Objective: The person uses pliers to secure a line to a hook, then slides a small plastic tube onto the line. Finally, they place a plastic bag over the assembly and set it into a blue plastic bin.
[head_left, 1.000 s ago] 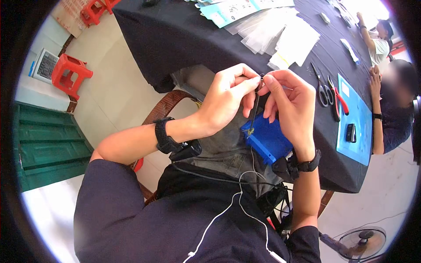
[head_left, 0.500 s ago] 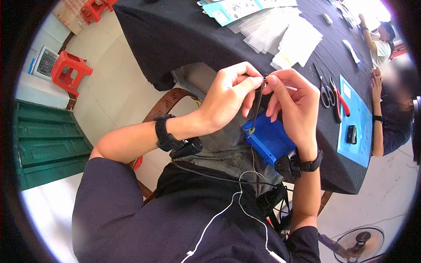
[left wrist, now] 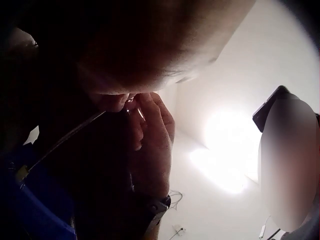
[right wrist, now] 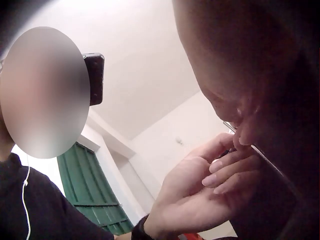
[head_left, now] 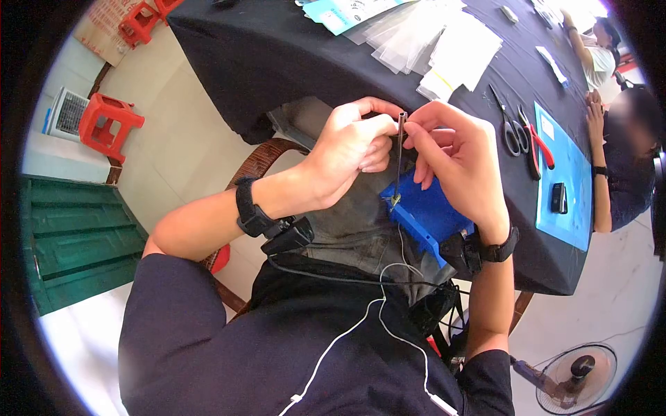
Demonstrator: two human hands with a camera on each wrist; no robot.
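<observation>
A thin dark cord (head_left: 399, 163) with a small shiny tip (head_left: 402, 118) rises between the two hands in the head view. My left hand (head_left: 347, 149) pinches at it from the left, its lower fingers curled in. From the other side my right hand (head_left: 461, 156) pinches just below the tip with thumb and index finger. Lower down, the cord runs to a yellowish knot (head_left: 395, 200) at the edge of a blue tray (head_left: 430, 215). In the right wrist view the thin strand (right wrist: 272, 165) leaves the fingertips; the exact grip is partly hidden in shadow.
Clear plastic sleeves (head_left: 406, 41) lie on the black-covered table (head_left: 277, 62). Scissors (head_left: 511, 132), red-handled pliers (head_left: 541, 152) and a blue folder (head_left: 565, 187) with a black object are at the right. Two people sit beyond. Red stools (head_left: 109, 128) stand on the floor.
Both hands have shifted slightly left. My left hand's fingers have curled in more, and a longer upright piece of the tip now shows between the hands.
</observation>
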